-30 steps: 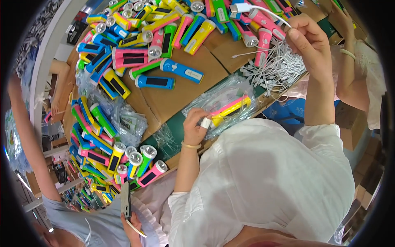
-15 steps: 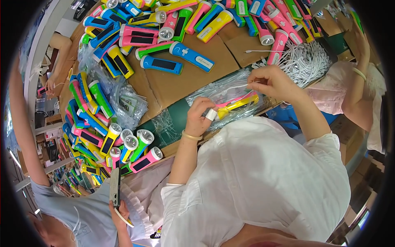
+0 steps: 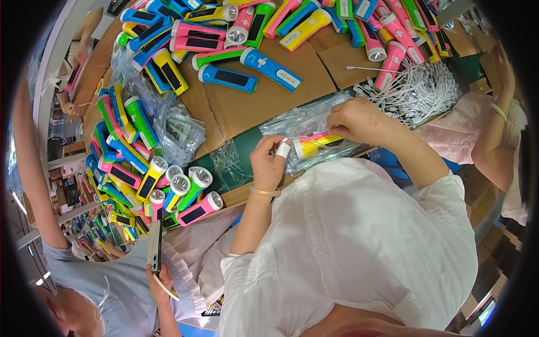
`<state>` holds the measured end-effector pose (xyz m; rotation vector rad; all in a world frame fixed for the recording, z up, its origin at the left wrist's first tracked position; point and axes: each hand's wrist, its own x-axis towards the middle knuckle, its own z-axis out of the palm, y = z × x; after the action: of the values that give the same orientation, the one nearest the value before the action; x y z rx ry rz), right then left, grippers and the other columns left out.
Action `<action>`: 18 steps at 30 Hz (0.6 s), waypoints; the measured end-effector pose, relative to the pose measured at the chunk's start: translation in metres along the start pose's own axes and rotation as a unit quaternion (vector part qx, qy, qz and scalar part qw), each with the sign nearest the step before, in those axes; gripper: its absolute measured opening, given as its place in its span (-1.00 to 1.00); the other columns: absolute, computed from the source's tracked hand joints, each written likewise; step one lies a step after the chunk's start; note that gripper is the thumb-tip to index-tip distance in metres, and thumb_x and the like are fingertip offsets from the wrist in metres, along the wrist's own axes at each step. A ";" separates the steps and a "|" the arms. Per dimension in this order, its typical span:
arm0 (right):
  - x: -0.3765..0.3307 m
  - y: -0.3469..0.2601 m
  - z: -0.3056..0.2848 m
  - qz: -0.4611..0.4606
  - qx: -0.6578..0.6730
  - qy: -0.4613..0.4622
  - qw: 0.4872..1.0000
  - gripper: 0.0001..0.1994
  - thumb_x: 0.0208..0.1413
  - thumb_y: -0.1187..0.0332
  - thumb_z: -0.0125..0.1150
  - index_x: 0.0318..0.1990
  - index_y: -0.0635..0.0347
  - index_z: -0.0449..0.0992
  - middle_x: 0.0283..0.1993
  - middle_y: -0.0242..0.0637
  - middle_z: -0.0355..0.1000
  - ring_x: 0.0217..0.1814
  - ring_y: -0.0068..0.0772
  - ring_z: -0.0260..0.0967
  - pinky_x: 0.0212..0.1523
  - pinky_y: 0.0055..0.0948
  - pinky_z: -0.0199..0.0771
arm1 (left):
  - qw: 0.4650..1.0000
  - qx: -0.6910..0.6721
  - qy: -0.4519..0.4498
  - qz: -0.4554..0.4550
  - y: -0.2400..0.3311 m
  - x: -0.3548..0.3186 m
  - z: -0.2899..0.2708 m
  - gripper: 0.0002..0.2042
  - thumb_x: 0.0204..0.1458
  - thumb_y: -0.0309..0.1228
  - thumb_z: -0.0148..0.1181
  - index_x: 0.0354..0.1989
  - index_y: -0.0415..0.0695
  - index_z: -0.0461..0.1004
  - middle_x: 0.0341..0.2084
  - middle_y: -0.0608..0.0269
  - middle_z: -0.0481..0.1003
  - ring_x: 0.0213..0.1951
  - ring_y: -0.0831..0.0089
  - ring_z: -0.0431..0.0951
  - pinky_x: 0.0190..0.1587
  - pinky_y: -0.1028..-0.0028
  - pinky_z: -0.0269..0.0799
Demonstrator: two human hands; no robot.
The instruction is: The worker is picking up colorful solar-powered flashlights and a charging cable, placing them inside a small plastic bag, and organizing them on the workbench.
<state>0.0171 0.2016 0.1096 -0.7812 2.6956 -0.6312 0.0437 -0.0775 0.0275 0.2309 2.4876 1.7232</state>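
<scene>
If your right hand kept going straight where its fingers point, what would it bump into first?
Probably the pink and yellow flashlight, right beside the right hand. They might even be touching already; depth is hard to tell here.

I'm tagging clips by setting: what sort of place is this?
Probably a packing or assembly workshop: many near-identical flashlights, a heap of white cables and clear plastic bags lie on the table.

Centre: single flashlight lies between left hand and right hand, on or in plastic bags — can't tell which. Cable heap sits upper right. Upper flashlight pile runs along top, behind cardboard. Left — packets lie between cardboard and second flashlight pile.
</scene>
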 end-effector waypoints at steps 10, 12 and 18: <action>0.044 -0.007 0.017 -0.050 0.315 -0.038 0.947 -0.74 0.15 0.36 0.34 -0.07 0.20 0.46 -0.39 -0.26 0.38 -0.39 -0.30 0.40 -0.35 -0.31 0.42 | 0.994 0.002 0.037 0.104 0.034 0.004 0.004 -0.86 0.03 -0.65 0.27 -0.23 -0.26 0.61 -0.29 0.11 0.61 -0.26 0.28 0.61 -0.14 0.42 0.52; 0.046 -0.010 0.017 -0.069 0.353 -0.042 0.932 -0.72 0.18 0.29 0.33 -0.04 0.19 0.45 -0.41 -0.26 0.40 -0.42 -0.28 0.37 -0.36 -0.30 0.41 | 0.992 0.029 0.041 0.117 0.039 0.002 0.003 -0.84 0.00 -0.67 0.25 -0.24 -0.23 0.61 -0.28 0.10 0.62 -0.22 0.23 0.62 -0.12 0.39 0.53; 0.052 -0.007 0.040 -0.128 0.234 0.048 0.963 -0.80 0.19 0.21 0.30 -0.29 0.16 0.56 -0.34 -0.09 0.49 -0.27 0.06 0.47 -0.26 -0.11 0.45 | 0.991 0.052 0.047 0.113 0.032 0.003 0.003 -0.82 0.00 -0.65 0.21 -0.24 -0.17 0.64 -0.27 0.06 0.63 -0.18 0.12 0.64 -0.08 0.32 0.55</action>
<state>-0.0078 0.1546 0.0716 -0.9861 2.3859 -1.3353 0.0437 -0.0628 0.0560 0.4699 2.7163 1.7201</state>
